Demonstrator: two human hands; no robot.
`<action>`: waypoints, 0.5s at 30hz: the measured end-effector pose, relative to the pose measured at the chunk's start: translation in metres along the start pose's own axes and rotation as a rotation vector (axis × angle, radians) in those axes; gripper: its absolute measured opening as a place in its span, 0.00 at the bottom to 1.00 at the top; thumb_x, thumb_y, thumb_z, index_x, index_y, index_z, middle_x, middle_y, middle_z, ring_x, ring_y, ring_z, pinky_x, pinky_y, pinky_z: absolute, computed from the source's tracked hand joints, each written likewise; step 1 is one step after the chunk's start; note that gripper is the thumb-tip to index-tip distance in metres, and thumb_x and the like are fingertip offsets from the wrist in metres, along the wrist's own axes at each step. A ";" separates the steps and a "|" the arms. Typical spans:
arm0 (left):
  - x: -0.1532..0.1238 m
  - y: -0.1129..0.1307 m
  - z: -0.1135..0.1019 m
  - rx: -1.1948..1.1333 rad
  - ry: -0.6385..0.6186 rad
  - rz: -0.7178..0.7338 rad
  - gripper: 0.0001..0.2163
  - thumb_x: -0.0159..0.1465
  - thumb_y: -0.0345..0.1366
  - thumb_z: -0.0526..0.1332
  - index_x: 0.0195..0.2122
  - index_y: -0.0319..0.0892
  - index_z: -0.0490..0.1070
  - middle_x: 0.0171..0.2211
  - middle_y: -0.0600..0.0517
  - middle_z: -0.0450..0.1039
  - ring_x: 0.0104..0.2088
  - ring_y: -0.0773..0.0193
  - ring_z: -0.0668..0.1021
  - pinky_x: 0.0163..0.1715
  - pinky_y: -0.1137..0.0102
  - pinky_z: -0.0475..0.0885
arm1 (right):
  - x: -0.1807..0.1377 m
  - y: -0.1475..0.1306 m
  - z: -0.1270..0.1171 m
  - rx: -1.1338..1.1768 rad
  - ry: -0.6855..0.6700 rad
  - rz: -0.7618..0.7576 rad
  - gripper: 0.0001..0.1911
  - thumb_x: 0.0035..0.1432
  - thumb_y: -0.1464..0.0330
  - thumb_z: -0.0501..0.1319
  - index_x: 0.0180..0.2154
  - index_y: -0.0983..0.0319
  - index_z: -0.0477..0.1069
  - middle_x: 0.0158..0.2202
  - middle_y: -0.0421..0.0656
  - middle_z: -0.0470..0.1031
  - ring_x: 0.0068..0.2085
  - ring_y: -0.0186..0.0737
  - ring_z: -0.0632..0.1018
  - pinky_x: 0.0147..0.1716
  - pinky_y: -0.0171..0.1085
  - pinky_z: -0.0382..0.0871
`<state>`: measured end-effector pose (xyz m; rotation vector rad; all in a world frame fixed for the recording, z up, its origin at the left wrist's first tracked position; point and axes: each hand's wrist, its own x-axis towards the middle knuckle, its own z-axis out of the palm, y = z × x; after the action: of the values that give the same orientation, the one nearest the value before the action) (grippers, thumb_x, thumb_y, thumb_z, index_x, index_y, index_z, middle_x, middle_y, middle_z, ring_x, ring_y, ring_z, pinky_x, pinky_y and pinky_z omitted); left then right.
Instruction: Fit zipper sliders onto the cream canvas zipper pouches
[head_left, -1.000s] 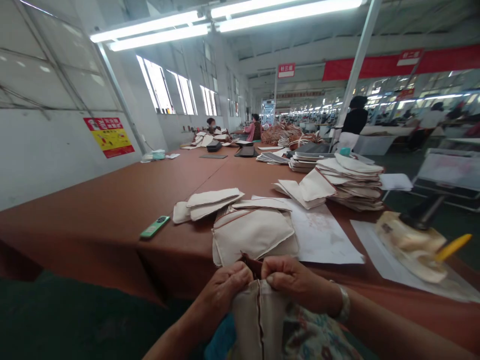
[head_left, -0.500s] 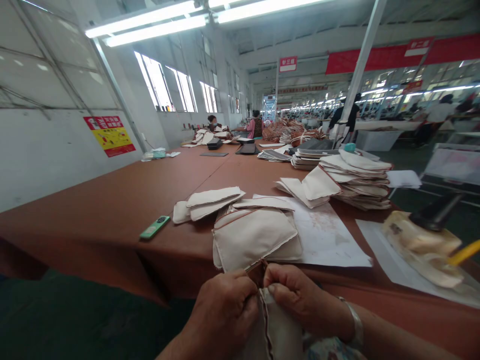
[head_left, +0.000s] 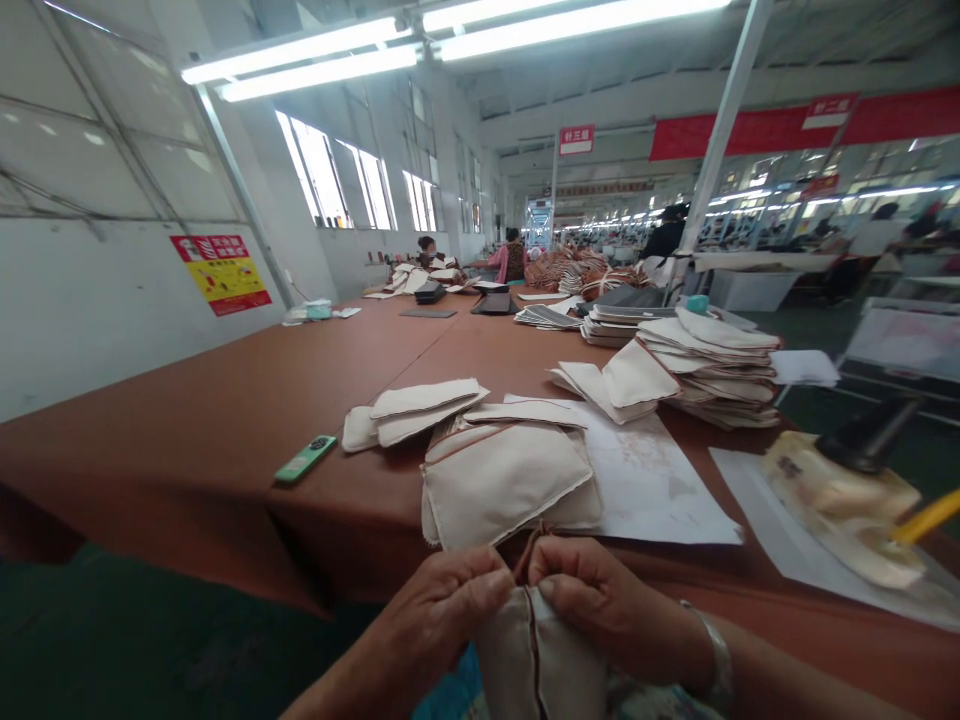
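Observation:
At the bottom centre, in front of the table edge, both my hands pinch the top edge of a cream fabric piece (head_left: 540, 650) with brown trim. My left hand (head_left: 450, 610) is closed on its left side. My right hand (head_left: 592, 595), with a bracelet at the wrist, is closed on its right side. Their fingertips almost meet over a brown seam. Just beyond them a pile of cream fabric pieces (head_left: 502, 475) lies on the brown table (head_left: 225, 400).
A green phone (head_left: 305, 458) lies left of the pile. More cream pieces (head_left: 409, 408) and tall stacks (head_left: 712, 365) sit further back. White paper (head_left: 645, 480) and a glue pot with yellow-handled brush (head_left: 847, 490) are at right. People work at the far end.
My hands have worked along the fabric's top edge, and its brown trim now shows less. The camera shifted slightly. Nothing on the table moved.

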<state>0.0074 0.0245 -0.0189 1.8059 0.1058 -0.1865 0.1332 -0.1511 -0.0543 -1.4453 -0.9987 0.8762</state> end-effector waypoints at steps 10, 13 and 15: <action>0.010 -0.001 0.011 -0.266 0.004 -0.056 0.13 0.55 0.42 0.67 0.26 0.36 0.72 0.23 0.54 0.63 0.26 0.68 0.61 0.26 0.73 0.56 | 0.000 -0.001 -0.009 -0.017 -0.081 0.005 0.10 0.61 0.63 0.55 0.33 0.64 0.65 0.29 0.38 0.61 0.28 0.31 0.60 0.27 0.30 0.56; 0.010 -0.002 0.012 -0.263 0.036 -0.073 0.12 0.53 0.41 0.67 0.25 0.36 0.72 0.23 0.54 0.63 0.26 0.67 0.61 0.26 0.73 0.56 | 0.000 -0.004 -0.009 0.006 -0.079 0.037 0.12 0.63 0.61 0.55 0.31 0.64 0.63 0.27 0.37 0.59 0.28 0.31 0.58 0.25 0.30 0.53; 0.010 -0.002 0.014 -0.223 0.060 -0.093 0.13 0.55 0.42 0.66 0.25 0.36 0.72 0.22 0.54 0.63 0.25 0.68 0.61 0.25 0.73 0.55 | 0.001 -0.008 -0.006 0.015 -0.061 0.026 0.17 0.65 0.57 0.53 0.30 0.63 0.62 0.27 0.37 0.58 0.28 0.31 0.58 0.25 0.30 0.53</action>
<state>0.0159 0.0108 -0.0260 1.5856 0.2441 -0.1798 0.1383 -0.1525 -0.0453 -1.4287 -1.0189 0.9495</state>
